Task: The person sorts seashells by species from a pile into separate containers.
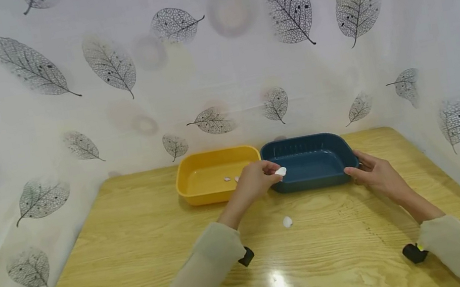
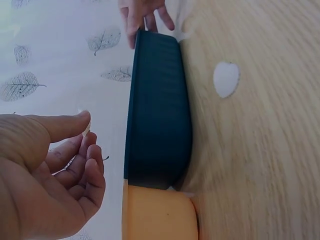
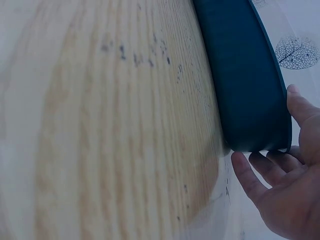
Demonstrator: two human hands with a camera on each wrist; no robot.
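Between thumb and fingertips, my left hand (image 1: 252, 180) pinches a small white seashell (image 1: 281, 172), held at the left end of the dark blue tray (image 1: 311, 183). In the left wrist view the shell shows edge-on at the fingertips. My right hand (image 1: 379, 176) holds the right end of that tray, thumb at the rim and fingers against the outer end wall. A second white seashell (image 2: 226, 79) lies on the table in front of the tray. Several small pale shells sit in the yellow tray (image 1: 203, 199), partly hidden behind my left hand.
Both trays stand side by side, touching, near the back of the wooden table (image 1: 149, 260). A white curtain (image 1: 226, 72) with a leaf print hangs behind and along the sides.
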